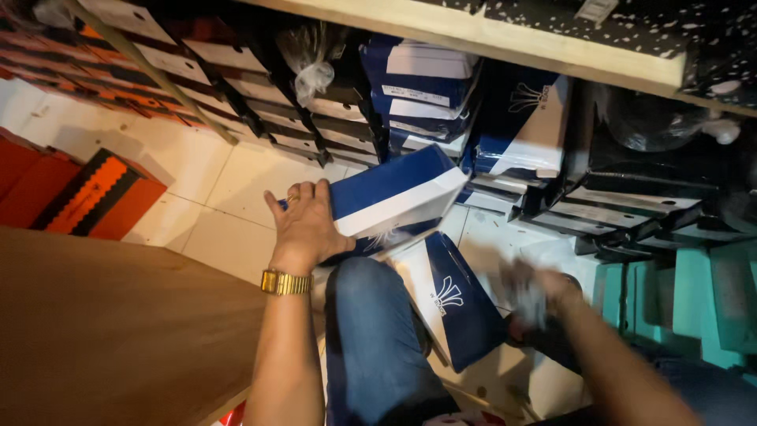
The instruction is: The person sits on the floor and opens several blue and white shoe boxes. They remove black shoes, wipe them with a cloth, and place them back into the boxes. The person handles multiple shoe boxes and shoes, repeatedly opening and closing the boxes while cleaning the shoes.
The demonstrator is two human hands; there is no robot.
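Note:
My left hand [303, 221], with a gold watch on the wrist, grips the end of a blue and white shoe box [394, 193] held tilted above the floor. A second blue box lid [457, 304] lies open on the floor beside my knee. My right hand [532, 292] is blurred, low at the right, and seems closed on something pale and crumpled; what it is cannot be made out.
Stacked blue boxes [426, 87] and dark boxes [268, 102] fill the shelves ahead. Orange and black boxes [87, 197] stand on the white tiled floor at left. A wooden surface [102, 331] fills the lower left. Teal boxes [694, 300] sit at right.

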